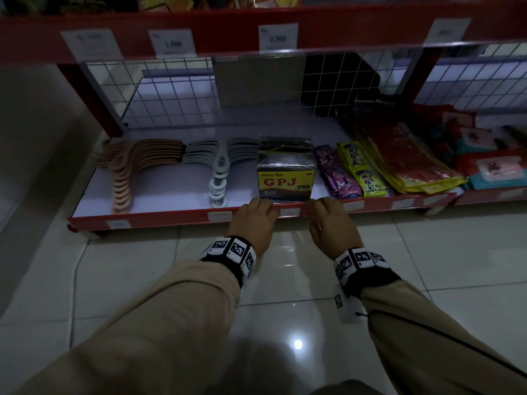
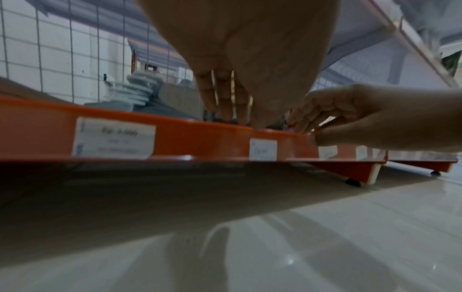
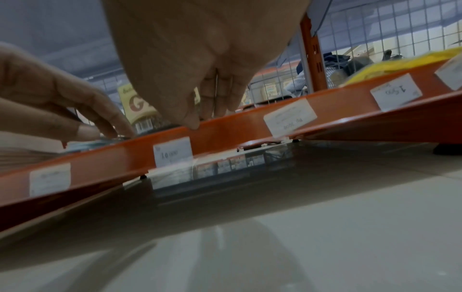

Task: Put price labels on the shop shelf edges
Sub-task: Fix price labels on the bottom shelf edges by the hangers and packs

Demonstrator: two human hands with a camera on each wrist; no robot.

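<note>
Shelf edge point(image 1: 182, 216): both hands point(image 1: 256, 220) atop.

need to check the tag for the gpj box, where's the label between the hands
In the head view the label sits on the bottom shelf's red edge, just below the GPJ box, between the left hand and right hand.

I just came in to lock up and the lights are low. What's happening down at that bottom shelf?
A person is labelling the red front edge of the bottom shelf. Both hands sit on that edge in front of the GPJ box: the left hand and right hand flank a small white price label reading 10 000, already on the strip. Fingers reach over the lip, thumbs on its top rim. Neither hand visibly holds anything. Other labels sit along the same edge.
</note>
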